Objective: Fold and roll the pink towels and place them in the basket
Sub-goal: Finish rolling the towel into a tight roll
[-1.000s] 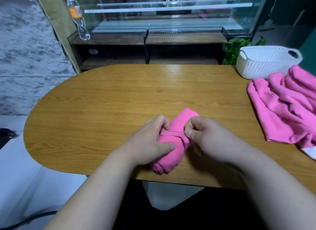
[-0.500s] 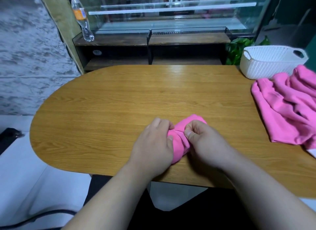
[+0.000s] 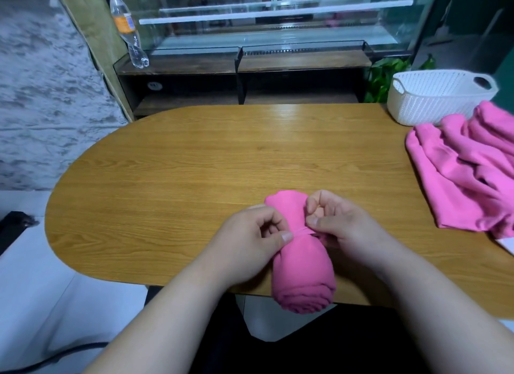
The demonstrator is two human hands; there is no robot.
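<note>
**Rolled Towel: Hand Positions and Workspace Layout**

We locate the rolled pink towel [image 3: 303, 262] at the near edge of the wooden table [image 3: 194, 165], right of the table's middle. The roll lies with its long axis pointing away from the person. Its near end overhangs the table edge, and we can see the spiral layers there. Its far end rests on the tabletop.

A thin hem runs across the roll just beyond its midpoint. We find both hands gripping the towel at this hem.

- The left hand [image 3: 250, 243] meets the roll from its left side. Its thumb and forefinger pinch the hem. The other fingers are curled in toward the palm.
- The right hand [image 3: 339, 223] meets the roll from its right side. Its thumb presses the hem and its forefinger curls above it, with the tips close together. We cannot tell how its lower fingers lie, because the roll and the palm hide them.

The white woven basket [image 3: 434, 95] stands at the far right corner of the table, well apart from the roll. We cannot tell what it holds, because its interior is out of sight. The loose pink towels [image 3: 472, 173] lie in a crumpled pile just in front of the basket, touching its near wall.

Behind the table we note a glass display case [image 3: 278, 17]. A plastic bottle [image 3: 128, 28] leans at its left end, and a green plant [image 3: 386, 76] stands beside the basket.
</note>
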